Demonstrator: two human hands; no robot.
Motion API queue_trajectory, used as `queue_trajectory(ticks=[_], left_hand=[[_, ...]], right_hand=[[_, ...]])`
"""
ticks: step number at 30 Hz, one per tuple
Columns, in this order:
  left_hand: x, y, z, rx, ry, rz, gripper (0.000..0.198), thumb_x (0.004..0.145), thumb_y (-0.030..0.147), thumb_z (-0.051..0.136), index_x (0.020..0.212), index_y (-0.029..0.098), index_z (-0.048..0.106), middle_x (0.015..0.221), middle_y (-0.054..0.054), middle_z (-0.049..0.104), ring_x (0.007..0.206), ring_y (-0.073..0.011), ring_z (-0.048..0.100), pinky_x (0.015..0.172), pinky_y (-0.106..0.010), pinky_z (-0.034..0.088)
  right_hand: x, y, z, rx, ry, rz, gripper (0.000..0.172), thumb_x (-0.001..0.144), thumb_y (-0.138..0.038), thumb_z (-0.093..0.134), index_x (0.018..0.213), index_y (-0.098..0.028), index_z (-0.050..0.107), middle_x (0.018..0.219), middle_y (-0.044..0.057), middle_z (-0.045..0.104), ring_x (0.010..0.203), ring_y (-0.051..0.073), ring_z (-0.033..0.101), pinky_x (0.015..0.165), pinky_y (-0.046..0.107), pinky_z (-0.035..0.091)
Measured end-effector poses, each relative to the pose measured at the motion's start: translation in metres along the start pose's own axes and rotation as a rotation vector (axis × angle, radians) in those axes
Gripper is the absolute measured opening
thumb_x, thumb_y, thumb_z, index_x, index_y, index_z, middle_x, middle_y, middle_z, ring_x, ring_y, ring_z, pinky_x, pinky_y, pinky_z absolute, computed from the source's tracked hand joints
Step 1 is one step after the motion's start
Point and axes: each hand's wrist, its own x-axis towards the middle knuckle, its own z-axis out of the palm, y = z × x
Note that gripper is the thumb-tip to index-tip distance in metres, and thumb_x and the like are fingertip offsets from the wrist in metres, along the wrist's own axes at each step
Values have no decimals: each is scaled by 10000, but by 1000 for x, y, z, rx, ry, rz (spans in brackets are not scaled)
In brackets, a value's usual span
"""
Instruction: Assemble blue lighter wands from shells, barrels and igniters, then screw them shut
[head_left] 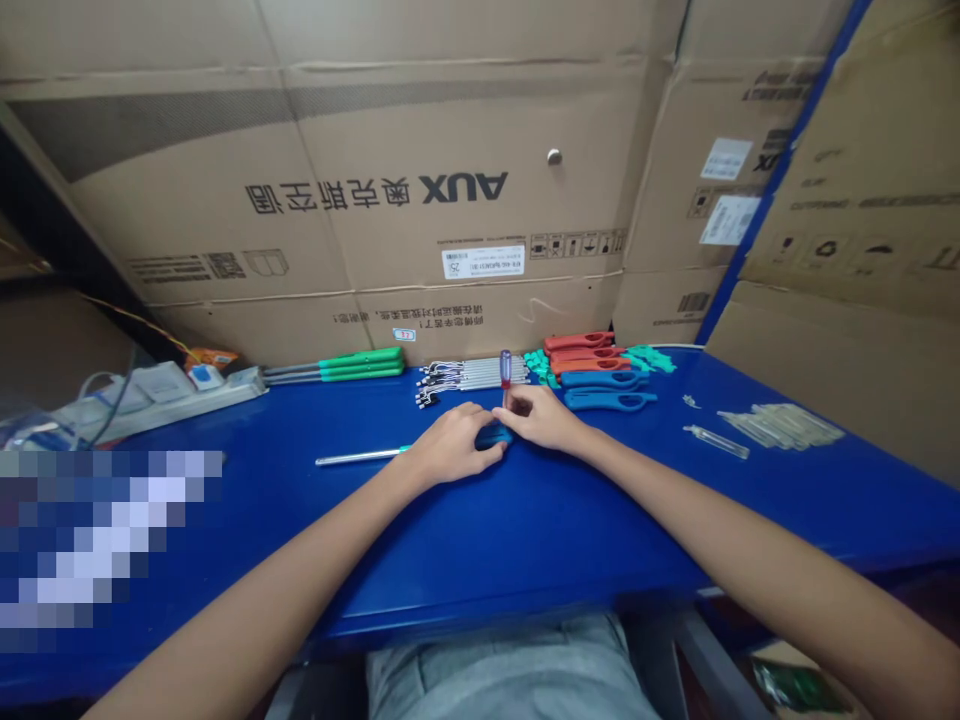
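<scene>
Blue tabletop (420,560): left fingers (471,415) around blue handle (492,436), right fingers (513,418) tight on screwdriver (505,366)

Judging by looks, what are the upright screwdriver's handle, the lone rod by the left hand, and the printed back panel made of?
Screwdriver handle: probably glossy plastic; purple-tinted, translucent-looking.
Rod: likely polished metal, perhaps metallic-coated; silvery with bright highlights.
Back panel: matte cardboard; brown, creased and printed.

Both arms (300,565) reach inward, left grip (463,442) curved palm-down, right grip (536,415) pinched beside it.
</scene>
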Motion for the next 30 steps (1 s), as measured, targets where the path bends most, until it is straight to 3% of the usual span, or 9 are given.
queue_trajectory(ticks=[6,9,12,17,21,24,27,30], left_hand=[[-2,-2,0,-127,23,-15,530,828,372,581,1304,194,429,1050,-81,664,942,-246,651,794,-340,512],[-3,-1,1,-151,50,-12,590,831,366,580,1347,177,364,1108,-107,652,1014,-263,638,853,-370,510],[-3,1,2,-218,171,3,589,849,319,560,1366,167,324,1120,-107,655,1034,-246,629,900,-381,504],[2,4,7,-340,396,30,367,938,303,467,1284,185,438,1060,-72,689,931,-184,662,880,-335,517],[7,3,9,-403,488,-9,194,911,341,535,1000,180,596,954,-48,703,857,-174,665,807,-297,538],[8,2,8,-479,457,-51,184,902,359,540,902,182,590,838,-20,687,786,-158,657,701,-252,532],[8,1,7,-553,405,-86,216,908,379,528,961,178,586,744,-1,669,694,-145,651,592,-214,498],[8,1,7,-608,384,-127,271,903,402,529,1033,170,583,679,4,652,619,-146,645,548,-215,498]], right_hand=[[1,-1,0,3,-23,-1,227,775,-238,551,580,-188,447,530,-41,474,510,93,422,504,237,311],[2,-2,0,4,-32,1,249,783,-261,556,575,-190,438,527,-42,472,504,90,419,500,234,312],[3,-3,-1,1,-29,-3,269,781,-267,564,566,-193,419,525,-43,462,505,90,410,496,231,310],[1,-5,-3,6,-54,-48,156,784,-220,558,642,-175,512,568,-36,517,531,95,437,519,225,331],[-2,-10,-2,27,-96,-88,107,823,-232,555,765,-155,601,634,-18,582,570,106,485,550,225,369],[-2,-14,-4,20,-128,-92,130,826,-263,597,747,-159,596,630,-19,587,563,104,492,542,226,371],[0,-17,-14,-33,-181,-81,183,786,-287,667,683,-165,578,606,-19,590,547,105,506,537,236,385],[1,-19,-25,-37,-62,-87,176,745,-289,702,834,-171,608,706,4,636,617,129,575,556,247,432]])
